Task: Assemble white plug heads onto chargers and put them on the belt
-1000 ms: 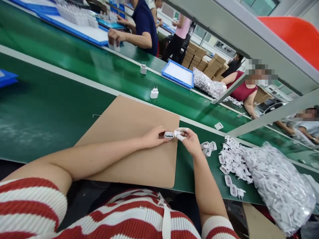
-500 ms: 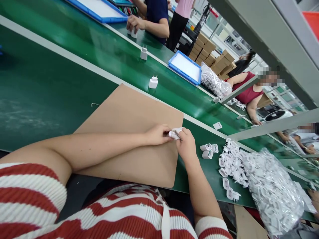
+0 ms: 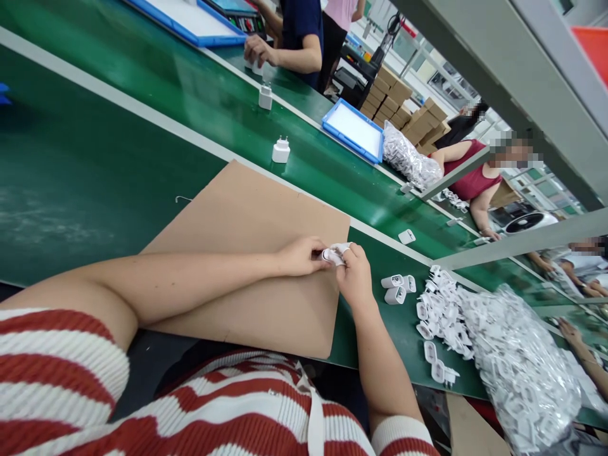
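Above the right edge of a brown cardboard sheet [image 3: 266,221], both my hands are closed on one small white charger [image 3: 334,254]. My left hand [image 3: 304,256] pinches its left end. The fingers of my right hand [image 3: 355,272] wrap over the other end, so much of the charger's shape is hidden. Just right of my right hand, several white charger housings [image 3: 395,295] stand grouped on the green table. Beyond them lies a loose heap of white plug parts [image 3: 439,307], beside a clear plastic bag [image 3: 522,361] full of similar pieces.
A green conveyor belt [image 3: 213,120] runs past the cardboard, carrying spaced white plug chargers [image 3: 281,151]. Blue-rimmed trays [image 3: 354,130] line its far side, where co-workers sit, one with a hand [image 3: 260,52] on white pieces. A grey metal frame [image 3: 522,244] crosses at right.
The chargers on the belt have shifted a little to the left. My hands stay in nearly the same place, with the held charger slightly turned. At far right, a co-worker's hand has moved up.
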Action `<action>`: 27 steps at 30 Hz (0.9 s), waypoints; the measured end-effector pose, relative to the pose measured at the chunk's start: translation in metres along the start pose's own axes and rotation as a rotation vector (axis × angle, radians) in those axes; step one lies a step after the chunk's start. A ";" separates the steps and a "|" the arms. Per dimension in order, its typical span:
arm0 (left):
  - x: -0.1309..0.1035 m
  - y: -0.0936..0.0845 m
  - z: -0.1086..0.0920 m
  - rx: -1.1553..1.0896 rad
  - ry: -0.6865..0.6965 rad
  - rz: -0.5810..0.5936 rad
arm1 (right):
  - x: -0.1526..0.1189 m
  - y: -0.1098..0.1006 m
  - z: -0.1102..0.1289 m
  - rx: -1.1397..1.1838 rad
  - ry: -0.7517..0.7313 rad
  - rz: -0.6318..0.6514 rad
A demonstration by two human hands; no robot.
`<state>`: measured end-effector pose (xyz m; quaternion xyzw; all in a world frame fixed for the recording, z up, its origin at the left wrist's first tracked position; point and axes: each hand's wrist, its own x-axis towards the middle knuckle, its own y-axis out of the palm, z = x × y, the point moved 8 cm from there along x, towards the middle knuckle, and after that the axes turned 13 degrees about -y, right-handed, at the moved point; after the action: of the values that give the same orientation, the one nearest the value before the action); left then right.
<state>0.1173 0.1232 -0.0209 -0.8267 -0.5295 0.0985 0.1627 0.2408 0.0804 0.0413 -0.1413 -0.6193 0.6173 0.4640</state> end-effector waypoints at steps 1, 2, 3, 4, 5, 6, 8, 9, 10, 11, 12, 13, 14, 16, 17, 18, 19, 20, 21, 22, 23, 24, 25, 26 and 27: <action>0.000 0.000 0.000 0.002 -0.002 0.002 | 0.000 -0.001 0.000 0.005 -0.006 -0.016; 0.001 0.001 0.001 0.002 -0.002 0.003 | -0.001 -0.002 0.000 0.008 -0.012 -0.029; 0.001 0.001 0.001 0.001 0.001 0.005 | -0.001 -0.002 0.001 0.008 -0.017 -0.036; 0.001 0.001 0.001 -0.001 0.006 0.007 | -0.001 -0.002 0.001 0.006 -0.020 -0.034; 0.001 0.001 0.001 -0.002 0.012 0.008 | 0.000 -0.001 0.001 0.000 -0.022 -0.026; 0.001 0.001 0.001 -0.002 0.018 0.008 | 0.000 -0.001 0.002 -0.008 -0.022 -0.013; 0.002 0.001 0.001 0.005 0.023 0.007 | 0.001 0.001 0.002 -0.024 -0.024 0.011; 0.002 0.001 0.001 0.009 0.024 0.007 | 0.001 0.002 0.003 -0.029 -0.029 0.021; 0.002 0.002 0.001 0.012 0.025 0.008 | 0.002 0.003 0.004 -0.033 -0.036 0.030; 0.002 0.002 0.000 0.012 0.026 0.009 | 0.002 0.004 0.005 -0.036 -0.045 0.036; 0.002 0.002 0.000 0.012 0.027 0.009 | 0.003 0.004 0.005 -0.038 -0.052 0.040; 0.002 0.002 0.000 0.013 0.027 0.010 | 0.004 0.004 0.006 -0.041 -0.057 0.044; 0.002 0.002 0.000 0.013 0.026 0.008 | 0.005 0.003 0.006 -0.048 -0.058 0.048; 0.001 0.002 0.000 0.008 0.025 0.001 | 0.007 0.002 0.006 -0.072 -0.045 0.067; 0.001 0.001 0.001 0.000 0.024 -0.001 | 0.008 0.002 0.005 -0.083 -0.033 0.089; 0.001 0.001 0.001 -0.011 0.023 -0.003 | 0.009 0.002 0.004 -0.093 -0.019 0.115; 0.001 0.001 0.002 -0.022 0.021 -0.004 | 0.010 0.003 0.004 -0.101 -0.002 0.142; 0.000 0.002 0.003 -0.028 0.017 -0.005 | 0.010 0.004 0.003 -0.110 0.018 0.166; 0.000 0.002 0.004 -0.027 0.013 -0.008 | 0.010 0.004 0.002 -0.122 0.044 0.183; 0.000 0.003 0.004 -0.019 0.012 -0.016 | 0.010 0.005 0.001 -0.138 0.077 0.188; -0.001 0.003 0.004 -0.004 0.017 -0.025 | 0.009 0.004 0.000 -0.158 0.115 0.185; -0.002 0.004 0.003 0.017 0.029 -0.037 | 0.007 0.004 0.000 -0.178 0.154 0.176; -0.003 0.004 0.002 0.041 0.047 -0.053 | 0.006 0.004 -0.001 -0.197 0.187 0.167; -0.004 0.004 0.000 0.065 0.067 -0.071 | 0.005 0.004 0.000 -0.213 0.209 0.164; -0.006 0.004 -0.002 0.084 0.084 -0.088 | 0.004 0.004 0.001 -0.224 0.215 0.170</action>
<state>0.1187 0.1164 -0.0203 -0.7984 -0.5536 0.0786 0.2234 0.2366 0.0838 0.0397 -0.3094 -0.6169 0.5627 0.4551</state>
